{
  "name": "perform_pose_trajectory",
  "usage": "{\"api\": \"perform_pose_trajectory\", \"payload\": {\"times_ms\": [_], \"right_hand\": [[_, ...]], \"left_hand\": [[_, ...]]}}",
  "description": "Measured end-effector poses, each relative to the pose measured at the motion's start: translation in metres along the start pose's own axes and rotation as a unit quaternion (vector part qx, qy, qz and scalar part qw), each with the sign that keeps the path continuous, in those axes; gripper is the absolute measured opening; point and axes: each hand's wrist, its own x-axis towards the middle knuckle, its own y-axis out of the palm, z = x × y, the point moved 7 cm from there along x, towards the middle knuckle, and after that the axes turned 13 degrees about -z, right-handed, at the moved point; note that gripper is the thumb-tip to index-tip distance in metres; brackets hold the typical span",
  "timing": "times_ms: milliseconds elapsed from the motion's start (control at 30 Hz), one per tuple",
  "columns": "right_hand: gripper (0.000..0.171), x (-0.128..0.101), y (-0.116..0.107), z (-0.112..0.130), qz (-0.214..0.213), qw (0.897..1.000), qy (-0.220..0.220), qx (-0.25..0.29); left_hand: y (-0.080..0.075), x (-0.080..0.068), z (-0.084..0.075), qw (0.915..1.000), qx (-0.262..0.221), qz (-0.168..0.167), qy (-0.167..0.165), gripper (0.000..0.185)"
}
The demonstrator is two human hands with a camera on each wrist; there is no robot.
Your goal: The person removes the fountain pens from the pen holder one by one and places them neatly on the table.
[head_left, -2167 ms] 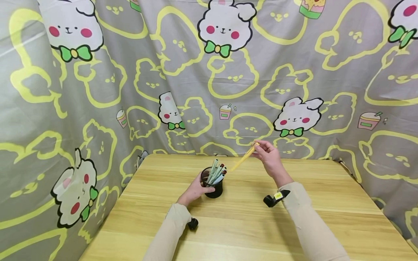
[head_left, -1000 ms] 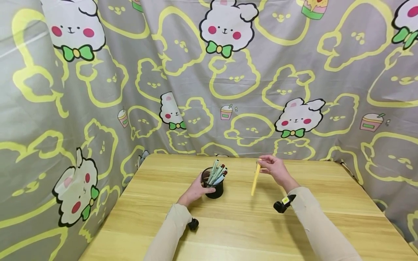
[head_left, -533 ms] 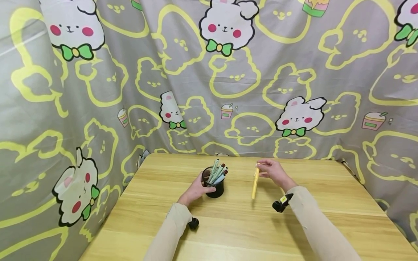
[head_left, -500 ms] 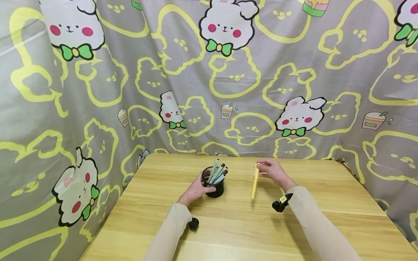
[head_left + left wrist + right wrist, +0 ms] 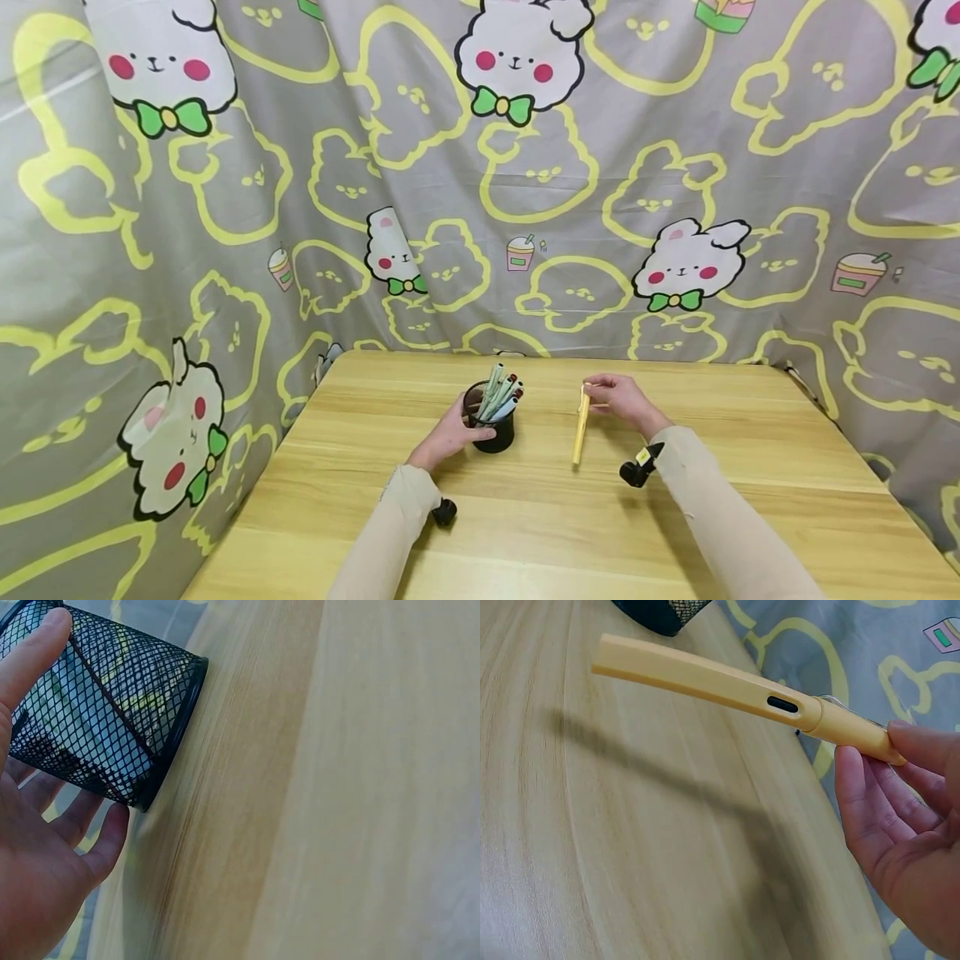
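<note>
Looking at the centre of the head view, I see my left hand (image 5: 448, 437) curled around the black mesh pen holder (image 5: 492, 427) standing on the wooden table (image 5: 525, 533). My right hand (image 5: 624, 402), just right of centre, pinches the top end of the yellow pen (image 5: 580, 425), which hangs down with its tip close above the table.

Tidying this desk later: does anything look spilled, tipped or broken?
Nothing stands out. The black mesh pen cup stands upright with its pens inside, steadied by the left hand. The right hand pinches one end of a yellow pen, held above the table.
</note>
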Motion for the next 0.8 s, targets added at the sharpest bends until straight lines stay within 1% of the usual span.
{"api": "perform_pose_trajectory", "payload": {"times_ms": [67, 200, 367, 533, 667, 800], "right_hand": [[0.036, 0.001, 0.0, -0.002, 0.006, 1.0, 0.001, -0.001], [0.041, 0.001, 0.003, -0.005, 0.015, 1.0, 0.003, -0.003], [0.046, 0.001, 0.006, -0.008, 0.021, 1.0, 0.006, -0.019], [0.046, 0.002, 0.008, -0.011, 0.018, 0.999, 0.01, -0.029], [0.046, 0.003, 0.01, -0.014, 0.021, 0.999, 0.009, -0.031], [0.047, 0.004, 0.011, -0.017, 0.028, 0.999, 0.006, -0.044]], "left_hand": [[0.0, -0.003, -0.007, 1.0, 0.003, 0.003, 0.002, 0.073], [-0.001, -0.004, -0.01, 1.0, 0.003, 0.002, 0.0, 0.073], [-0.001, -0.003, -0.009, 1.0, -0.003, -0.002, -0.001, 0.072], [-0.001, -0.002, -0.007, 1.0, -0.003, -0.004, -0.005, 0.073], [-0.001, -0.003, -0.007, 1.0, 0.001, -0.004, -0.005, 0.073], [-0.001, -0.004, -0.007, 1.0, 0.004, -0.003, -0.005, 0.074]]}}
